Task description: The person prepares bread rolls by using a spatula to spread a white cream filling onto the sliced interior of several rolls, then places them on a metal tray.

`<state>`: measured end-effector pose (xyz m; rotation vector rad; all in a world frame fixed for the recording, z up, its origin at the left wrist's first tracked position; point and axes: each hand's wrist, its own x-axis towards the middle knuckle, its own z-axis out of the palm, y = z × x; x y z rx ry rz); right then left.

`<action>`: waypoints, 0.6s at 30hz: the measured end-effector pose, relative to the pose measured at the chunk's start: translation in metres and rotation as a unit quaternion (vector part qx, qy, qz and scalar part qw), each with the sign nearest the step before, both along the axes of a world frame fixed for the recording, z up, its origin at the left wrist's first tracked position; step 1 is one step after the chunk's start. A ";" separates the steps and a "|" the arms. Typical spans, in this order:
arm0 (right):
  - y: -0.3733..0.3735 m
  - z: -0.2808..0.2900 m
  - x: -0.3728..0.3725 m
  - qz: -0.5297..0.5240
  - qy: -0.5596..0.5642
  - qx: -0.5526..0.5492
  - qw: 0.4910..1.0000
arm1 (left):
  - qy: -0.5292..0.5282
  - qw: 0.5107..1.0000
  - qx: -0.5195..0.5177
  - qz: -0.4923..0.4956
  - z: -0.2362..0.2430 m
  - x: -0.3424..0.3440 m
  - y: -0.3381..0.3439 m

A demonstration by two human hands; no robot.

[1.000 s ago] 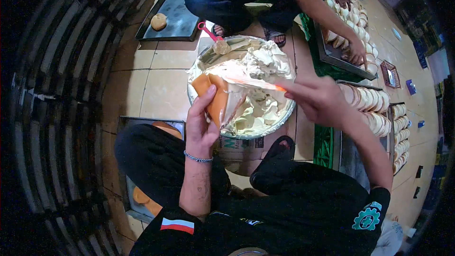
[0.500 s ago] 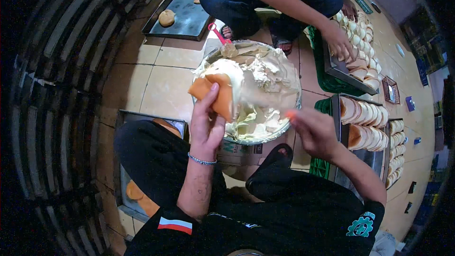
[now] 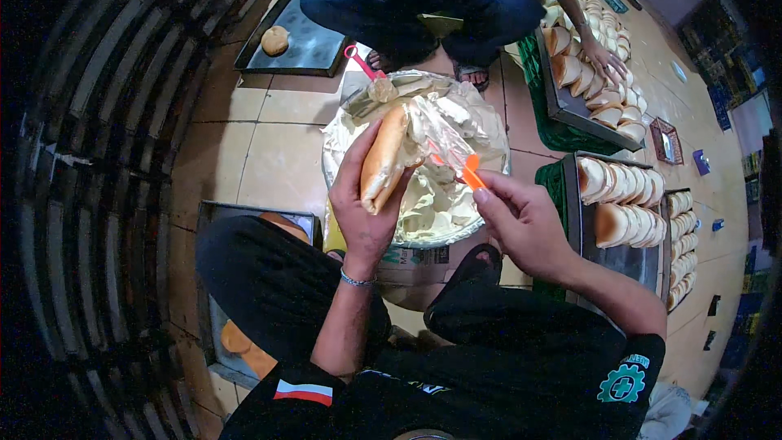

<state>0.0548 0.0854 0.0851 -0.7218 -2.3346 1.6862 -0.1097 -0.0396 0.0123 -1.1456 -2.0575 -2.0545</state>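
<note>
Far left: dark curved metal rack fills the edge; details lost in shadow.
Upper left: flat dark metal baking tray on the tiled floor, one round golden bun lying on it.
Lower left: another dark tray by the knee, partly hidden under the leg; brown buns showing in it.
Left hand: left hand closed around a long golden-brown bread roll, fingers wrapped about its lower half; roll held slanting over the bowl's near-left side.
Centre: wide round bowl of pale cream filling on the floor, lined with clear plastic; pink-handled tool resting at its far rim.
Right hand: right hand pinched shut on an orange-handled spreading knife; blade coated in cream, tip meeting the roll's split side.
Right: dark trays of split pale buns, rows stood close together.
Top: second person crouched behind the bowl; their hand on another bun tray.
</note>
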 end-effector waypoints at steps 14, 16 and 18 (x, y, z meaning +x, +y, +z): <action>-0.019 0.010 0.020 0.229 0.068 0.410 0.880 | 0.045 0.990 0.000 0.130 -0.005 -0.005 0.000; -0.007 0.010 0.019 0.169 0.129 0.407 0.888 | 0.011 0.987 -0.045 0.154 0.004 0.004 0.000; 0.002 0.003 0.010 0.104 0.179 0.403 0.892 | -0.041 0.992 -0.036 0.118 -0.008 0.002 -0.003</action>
